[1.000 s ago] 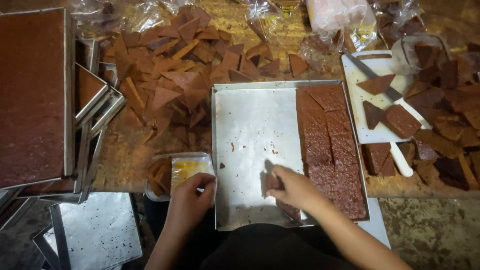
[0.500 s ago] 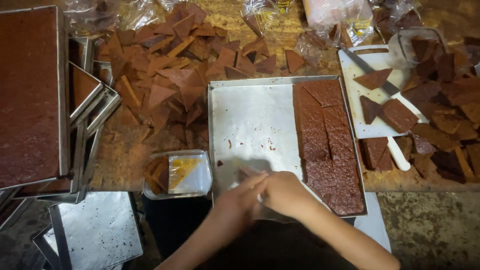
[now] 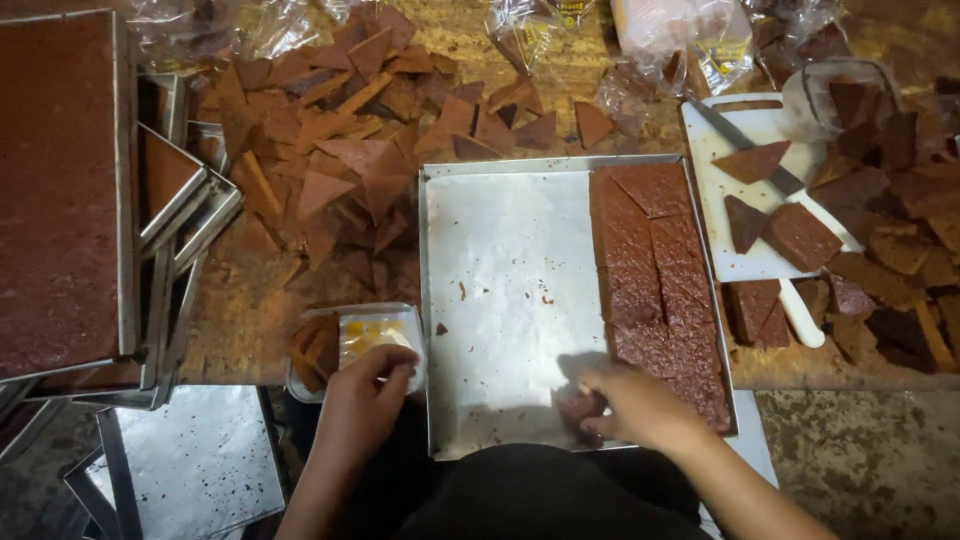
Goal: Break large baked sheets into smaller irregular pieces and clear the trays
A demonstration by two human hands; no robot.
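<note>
- From my remote feed, a loose heap of brown triangular pieces (image 3: 350,140) covers the wooden tabletop (image 3: 250,300).
- I see a full tray of uncut brown slab (image 3: 55,185) at left, beside stacked empty tins (image 3: 175,215).
- A white cutting board (image 3: 770,190) carries a knife (image 3: 745,145); clear plastic bags (image 3: 670,40) lie above.

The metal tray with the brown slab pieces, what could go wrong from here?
The metal tray overhangs the table's near edge, so pressing by the right hand might tip it. The cut slab pieces look crumbly and could break when lifted. The small plastic container, under the left hand, also sits at the edge.
</note>
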